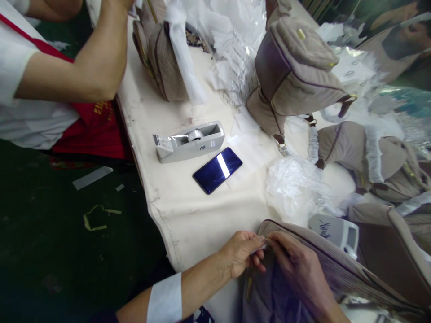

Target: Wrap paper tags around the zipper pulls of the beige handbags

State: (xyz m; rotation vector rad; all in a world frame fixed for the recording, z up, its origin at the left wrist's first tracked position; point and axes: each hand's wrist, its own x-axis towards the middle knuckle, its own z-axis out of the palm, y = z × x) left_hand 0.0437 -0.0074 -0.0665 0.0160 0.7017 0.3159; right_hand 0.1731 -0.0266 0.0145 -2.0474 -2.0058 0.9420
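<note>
My left hand (243,253) comes in from the lower left, a pale band around its forearm. Its thumb and fingers are pinched on something small and whitish that I cannot name. Fingertip to fingertip with it, my right hand (301,264) is pinched too, and what it grips is hidden. Both hands are over the upper corner of a taupe ribbed backpack (332,246) with dark piping, which lies at the table's near side. A gold-coloured zipper pull (249,289) shows on the bag below my left hand.
A grey tape dispenser (190,142) and a dark phone (218,170) lie mid-table (175,197). Crumpled clear plastic (296,184), another backpack (292,72) and a second grey dispenser (333,231) are to the right. A co-worker's arm (84,67) reaches in at upper left.
</note>
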